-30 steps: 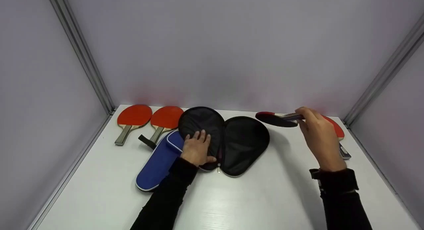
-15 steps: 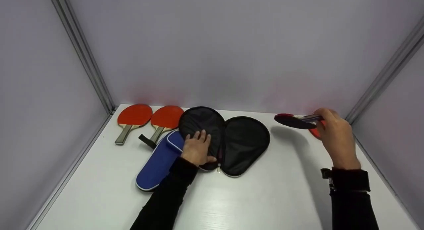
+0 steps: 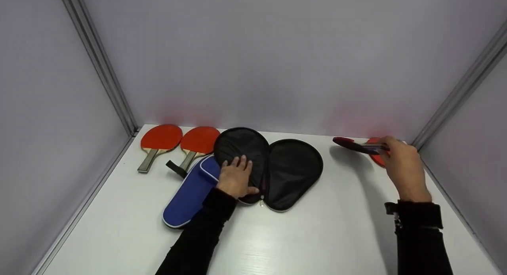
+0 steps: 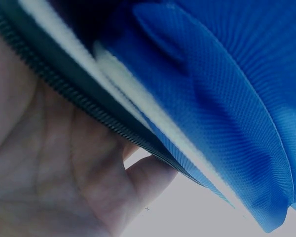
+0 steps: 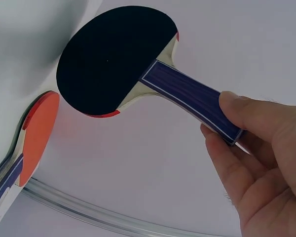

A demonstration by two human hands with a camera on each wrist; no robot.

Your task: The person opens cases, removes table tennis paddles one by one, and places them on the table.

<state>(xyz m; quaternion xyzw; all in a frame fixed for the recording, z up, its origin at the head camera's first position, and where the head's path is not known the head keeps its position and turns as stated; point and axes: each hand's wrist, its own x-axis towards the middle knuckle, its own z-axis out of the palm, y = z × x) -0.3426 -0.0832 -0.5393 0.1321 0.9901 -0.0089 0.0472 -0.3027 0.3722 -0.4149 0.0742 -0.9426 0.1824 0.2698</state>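
Observation:
My right hand (image 3: 404, 168) pinches the end of a table tennis paddle's blue handle (image 5: 192, 101) between thumb and fingers. The paddle (image 5: 116, 61) hangs above the table, its black face toward the right wrist camera. Beneath my left hand (image 3: 236, 178), whose fingers are spread, lies the left half of an unzipped black paddle case (image 3: 295, 174), laid out in two halves. In the left wrist view, a dark zipper edge (image 4: 79, 96) and blue fabric (image 4: 227, 108) run alongside the palm.
Two red paddles (image 3: 161, 137) lie at the back left. A blue case (image 3: 186, 199) with a dark strap sits partly under the black one. Behind my right hand lies another red paddle (image 5: 42, 133), near the back right corner. Walls enclose the white table (image 3: 297, 243).
My right hand has moved to the right with the paddle, over the paddle on the table, and the held blade has tilted. My left hand has stayed in place on the case.

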